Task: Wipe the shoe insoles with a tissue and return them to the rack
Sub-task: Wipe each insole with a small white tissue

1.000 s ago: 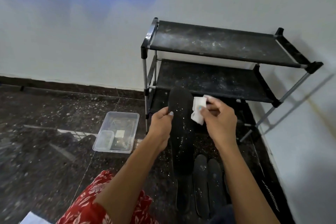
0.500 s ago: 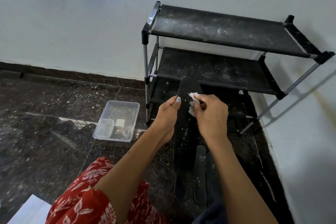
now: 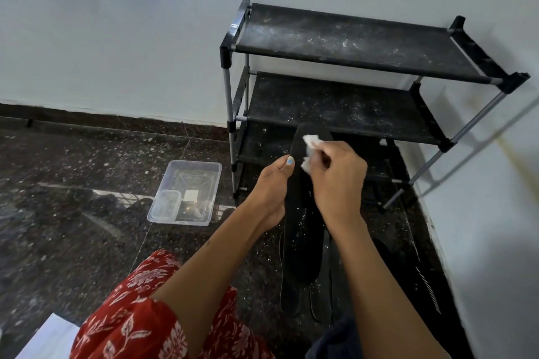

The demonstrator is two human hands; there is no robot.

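A long black insole (image 3: 303, 242), speckled with white dust, is held up lengthwise in front of the rack. My left hand (image 3: 271, 186) grips its left edge, thumb on top. My right hand (image 3: 338, 181) pinches a crumpled white tissue (image 3: 309, 148) and presses it on the insole's upper part. Under the held insole, more black insoles (image 3: 320, 303) lie side by side on the floor. The black shoe rack (image 3: 350, 46) stands against the white wall; its dusty shelves hold nothing that I can see.
A clear plastic tub (image 3: 186, 192) with a smaller tub inside sits on the dark speckled floor left of the rack. A white sheet (image 3: 43, 341) lies at the bottom left. The wall (image 3: 495, 242) closes the right side. My red floral garment (image 3: 140, 315) covers my knee.
My right hand has moved the tissue from the insole's right edge onto its upper face. The view has tilted downward, so the rack appears nearer the middle.
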